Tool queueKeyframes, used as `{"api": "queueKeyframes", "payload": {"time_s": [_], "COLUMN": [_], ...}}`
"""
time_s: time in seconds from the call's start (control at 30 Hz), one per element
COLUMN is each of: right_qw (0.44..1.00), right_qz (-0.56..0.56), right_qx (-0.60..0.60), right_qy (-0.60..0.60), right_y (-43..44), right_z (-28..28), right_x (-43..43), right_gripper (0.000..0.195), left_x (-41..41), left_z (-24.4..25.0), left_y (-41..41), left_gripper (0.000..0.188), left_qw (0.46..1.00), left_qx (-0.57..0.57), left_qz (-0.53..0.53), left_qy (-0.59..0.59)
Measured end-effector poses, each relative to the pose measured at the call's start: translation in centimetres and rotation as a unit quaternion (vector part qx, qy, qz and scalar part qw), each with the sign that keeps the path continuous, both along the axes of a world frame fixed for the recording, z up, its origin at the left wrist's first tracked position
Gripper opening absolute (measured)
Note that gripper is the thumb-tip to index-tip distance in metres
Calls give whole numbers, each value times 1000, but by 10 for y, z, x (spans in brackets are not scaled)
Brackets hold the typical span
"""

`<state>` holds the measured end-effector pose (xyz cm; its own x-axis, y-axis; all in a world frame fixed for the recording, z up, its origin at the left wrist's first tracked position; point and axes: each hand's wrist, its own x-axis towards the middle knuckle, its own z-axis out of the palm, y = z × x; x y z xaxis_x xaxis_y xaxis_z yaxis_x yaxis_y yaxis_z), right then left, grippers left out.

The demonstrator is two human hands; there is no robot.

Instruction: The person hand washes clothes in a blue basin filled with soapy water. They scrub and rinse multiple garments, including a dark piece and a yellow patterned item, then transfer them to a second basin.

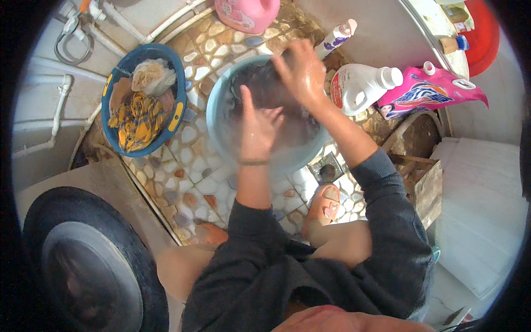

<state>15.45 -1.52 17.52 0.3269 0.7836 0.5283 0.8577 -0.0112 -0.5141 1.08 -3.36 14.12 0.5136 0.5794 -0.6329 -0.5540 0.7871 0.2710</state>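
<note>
A light blue round basin stands on the floor before me, with dark wet cloth and cloudy water in it. My left hand is over the near part of the basin, thumb up and fingers apart, with nothing in it. A dark band circles that wrist. Over the far right rim is my right hand, wet and a little blurred. Something dark shows between its thumb and fingers; whether it grips cloth there, I cannot tell.
A blue oval tub on the left holds yellow checked cloth and pale cloth. Beyond and right are a pink jug, a white bottle, a white jug and a pink detergent pouch. A floor drain lies near my foot.
</note>
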Motion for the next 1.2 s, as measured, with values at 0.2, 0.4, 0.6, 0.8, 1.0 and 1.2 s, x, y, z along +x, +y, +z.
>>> {"api": "queueKeyframes", "payload": {"time_s": [0.2, 0.4, 0.6, 0.8, 1.0, 1.2], "right_qw": [956, 994, 992, 979, 991, 982], "right_qz": [277, 97, 109, 197, 2, 158], "right_qx": [16, -53, -57, -22, -131, -36], "right_qy": [-99, 1, -38, 44, 27, 96], "right_y": [-82, -36, -31, -57, -22, -56], "right_z": [2, -9, -21, 14, -23, -7], "right_x": [-73, -37, -38, -76, -21, -60], "right_gripper": [19, 16, 20, 23, 14, 16], "left_x": [-18, 13, 17, -13, 18, -3], "left_z": [29, -2, 20, -36, 14, -32], "left_y": [-21, -16, -9, 7, -6, 6], "left_gripper": [42, 27, 40, 30, 42, 42], "left_qw": [964, 983, 982, 977, 977, 974], "left_qx": [267, 137, 103, 170, 117, 178], "left_qz": [14, 123, 140, 114, 116, 61], "left_qy": [11, 2, 68, 61, 135, 130]}}
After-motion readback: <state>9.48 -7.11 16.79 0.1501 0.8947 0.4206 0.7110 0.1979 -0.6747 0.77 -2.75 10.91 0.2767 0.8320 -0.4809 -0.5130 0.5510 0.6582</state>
